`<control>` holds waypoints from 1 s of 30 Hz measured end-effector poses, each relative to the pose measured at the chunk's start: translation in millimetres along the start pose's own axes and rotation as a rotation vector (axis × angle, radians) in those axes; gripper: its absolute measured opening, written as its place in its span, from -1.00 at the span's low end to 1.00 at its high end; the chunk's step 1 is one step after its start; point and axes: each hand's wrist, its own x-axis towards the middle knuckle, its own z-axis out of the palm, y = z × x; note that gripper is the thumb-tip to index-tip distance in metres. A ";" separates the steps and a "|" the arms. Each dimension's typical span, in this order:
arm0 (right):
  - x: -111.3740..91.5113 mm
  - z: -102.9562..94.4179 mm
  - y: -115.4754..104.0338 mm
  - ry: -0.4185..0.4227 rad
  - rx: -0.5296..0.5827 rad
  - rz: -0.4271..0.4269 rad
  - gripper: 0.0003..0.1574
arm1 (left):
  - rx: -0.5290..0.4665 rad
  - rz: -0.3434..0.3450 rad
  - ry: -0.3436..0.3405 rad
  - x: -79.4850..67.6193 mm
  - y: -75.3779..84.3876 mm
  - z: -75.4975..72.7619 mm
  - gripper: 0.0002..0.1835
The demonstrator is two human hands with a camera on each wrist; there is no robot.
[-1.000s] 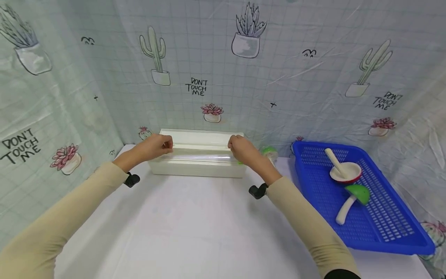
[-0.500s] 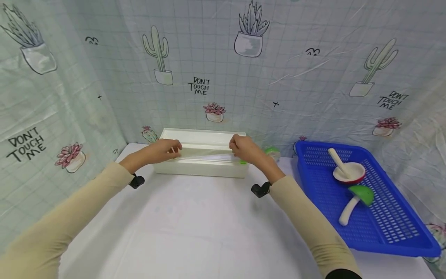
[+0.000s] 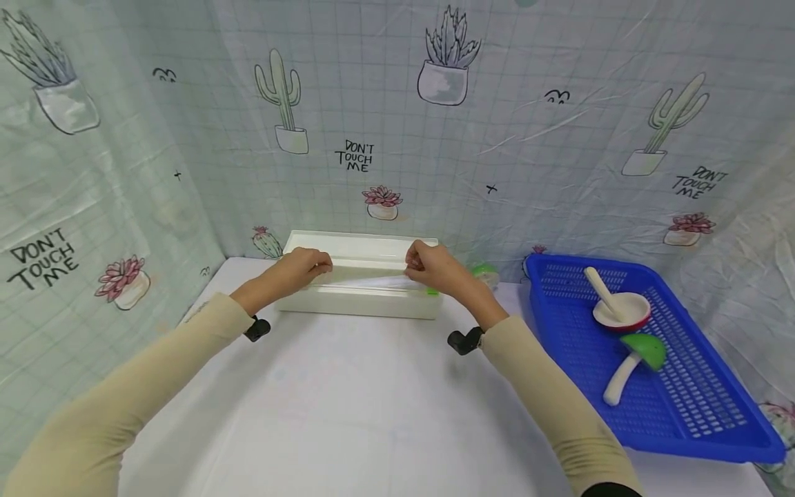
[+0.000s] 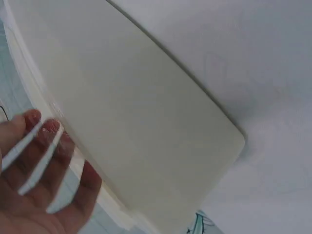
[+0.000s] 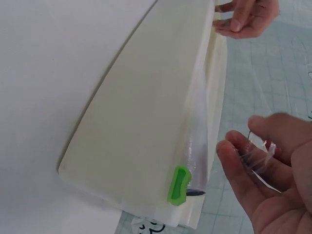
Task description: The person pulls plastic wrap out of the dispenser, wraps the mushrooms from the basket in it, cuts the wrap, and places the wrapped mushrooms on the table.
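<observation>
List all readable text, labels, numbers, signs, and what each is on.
"DON'T TOUCH ME": three times, on the printed backdrop: left, centre, right.
"+": small crosses, same backdrop.
Black strokes, bottom edge of right wrist view: cut off, unreadable.
White box: no readable text visible.

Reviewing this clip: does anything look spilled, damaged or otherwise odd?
Nothing looks spilled, and the long white box shows no visible damage. One mild oddity: in the right wrist view, the clear film looks bunched up in the right hand rather than smooth and flat.
</observation>
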 end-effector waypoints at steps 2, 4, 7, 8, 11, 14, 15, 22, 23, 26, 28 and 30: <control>0.6 1.8 0.0 0.025 -0.017 -0.023 -0.81 | 0.014 -0.057 0.046 -2.1 4.9 1.2 -0.85; 1.3 3.8 -0.7 0.050 -0.021 -0.031 -0.84 | 0.048 -0.131 0.079 -3.5 10.8 0.7 -0.84; 1.5 5.4 -2.1 0.083 -0.005 -0.033 -0.85 | 0.115 -0.256 0.084 -5.2 22.5 -3.7 -0.80; 1.3 5.6 -2.6 0.090 -0.003 -0.035 -0.85 | 0.139 -0.291 0.070 -4.8 25.6 -5.5 -0.81; 0.1 4.8 -4.1 0.101 0.011 -0.035 -0.85 | 0.186 -0.304 0.027 -1.6 29.4 -10.0 -0.83; -2.3 2.0 -5.2 0.089 0.043 -0.025 -0.84 | 0.067 -0.243 -0.007 4.2 24.6 -15.4 -0.83; -3.0 0.9 -5.2 0.086 0.062 -0.016 -0.84 | 0.011 -0.216 -0.014 5.6 22.1 -17.4 -0.82; -8.8 -1.7 -4.5 0.080 0.116 0.009 -0.85 | -0.218 -0.134 -0.039 2.2 10.1 -26.4 -0.81; -9.5 -1.0 -4.5 0.072 0.120 0.007 -0.86 | -0.221 -0.123 -0.042 -0.3 9.2 -26.5 -0.84; -10.7 1.7 -4.5 0.058 0.135 -0.015 -0.91 | -0.181 -0.082 -0.017 -8.2 6.2 -25.9 -0.81; -10.8 2.5 -5.0 0.064 0.156 -0.032 -0.93 | -0.130 -0.047 0.012 -12.2 5.1 -26.0 -0.75; -11.0 2.2 -5.9 0.069 0.168 -0.038 -0.95 | -0.069 -0.038 0.050 -14.7 4.1 -25.0 -0.76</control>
